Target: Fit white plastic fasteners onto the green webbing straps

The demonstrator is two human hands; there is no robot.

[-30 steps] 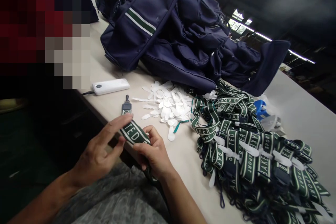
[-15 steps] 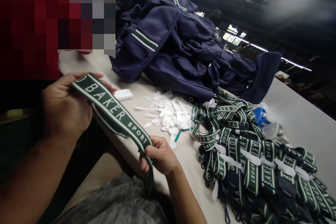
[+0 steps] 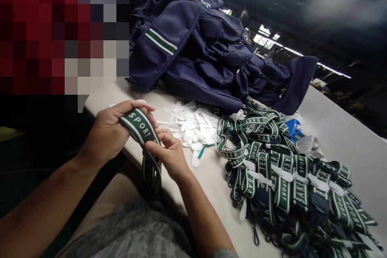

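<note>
Between both hands, near the table's front edge, runs a green strap (image 3: 139, 125) with white edge stripes and the word SPORT. My left hand (image 3: 110, 131) grips its upper end, fingers wrapped behind it. My right hand (image 3: 169, 153) pinches the strap lower down, thumb on top. Below the hands the rest of the strap hangs in folds. Just beyond my right hand lies a heap of white plastic tags (image 3: 196, 123). To the right, many similar straps (image 3: 282, 177) are piled with white tags across them.
Navy bags (image 3: 193, 48) with green and white stripes are heaped at the back of the pale table (image 3: 208, 185). A blue object (image 3: 294, 130) and a clear plastic piece (image 3: 308, 145) sit behind the straps. A person in red is at the far left, pixelated.
My hands have come closer together, the left moving right and slightly down, the right moving left and up. The stretch of strap between them is shorter, and more of it hangs below.
</note>
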